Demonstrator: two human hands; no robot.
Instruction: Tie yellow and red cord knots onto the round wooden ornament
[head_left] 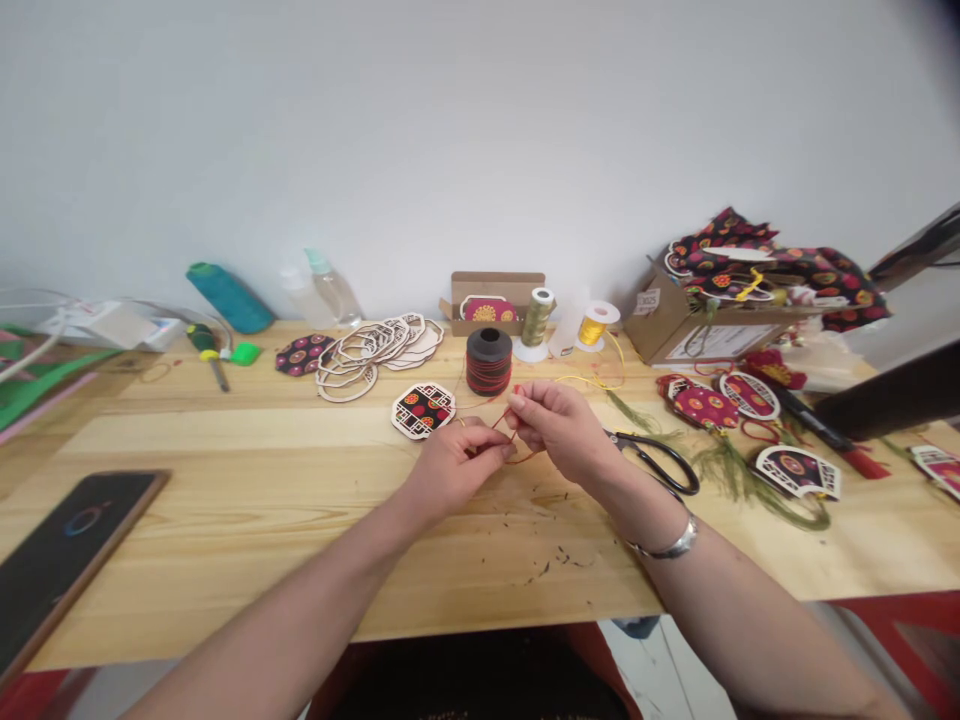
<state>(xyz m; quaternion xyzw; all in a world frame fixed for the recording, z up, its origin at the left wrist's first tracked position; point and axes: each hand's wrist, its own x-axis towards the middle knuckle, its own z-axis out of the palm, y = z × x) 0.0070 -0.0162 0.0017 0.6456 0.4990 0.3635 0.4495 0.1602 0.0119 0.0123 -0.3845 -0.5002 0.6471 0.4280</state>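
Observation:
Thin red cord (501,418) runs between my two hands over the middle of the table. My left hand (463,458) pinches the cord between thumb and fingers, just in front of an octagonal wooden-framed ornament (423,411) with dark floral fabric. Slightly higher and to the right, my right hand (551,425) is closed on the cord too, its thumb and forefinger pressed together. Behind them stands a black spool wound with dark red cord (489,363). Black-handled scissors (660,460) lie beside my right wrist, partly covered by it.
Wooden frames (375,350) lie stacked at the back left. Green thread (536,320) and yellow cord (594,325) spools stand behind the hands. A cardboard box (675,325) holding fabric is at the right, with tasselled ornaments (795,470) before it. A phone (75,550) lies at left.

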